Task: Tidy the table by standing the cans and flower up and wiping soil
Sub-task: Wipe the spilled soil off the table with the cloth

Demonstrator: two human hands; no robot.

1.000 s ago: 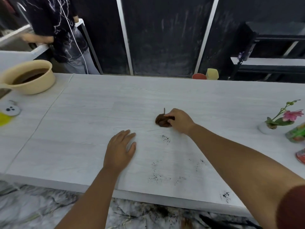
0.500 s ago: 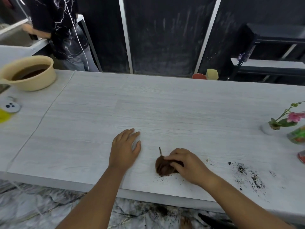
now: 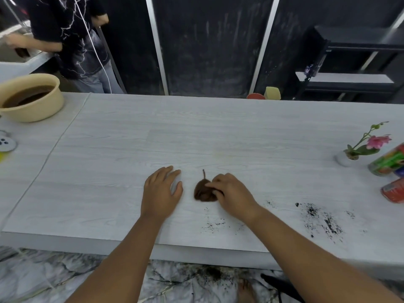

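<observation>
Near the front edge of the table [image 3: 218, 132], centre of view: my right hand [image 3: 235, 194] pinches a brown cloth [image 3: 203, 193], with its fingers curled over the cloth's right side. My left hand [image 3: 161, 191] lies flat on the board just beside it, fingers straight, holding nothing.

I judge the cloth soft, light and limp. It is best bunched under the fingertips and pressed down, not lifted by its thin tail.

Soil [image 3: 321, 217] lies in dark, dry streaks to the right of the cloth, with a fainter scatter just nearer me. Loose grains would likely smear or roll off the edge.

At far right the flower [image 3: 377, 142] stands in a small white pot [image 3: 345, 159], beside a green can [image 3: 390, 161] and a red can [image 3: 394, 191]. The frame cuts both cans and the lens bends them, so I cannot tell whether they stand upright. How much cloth sits under my right palm is hidden.
</observation>
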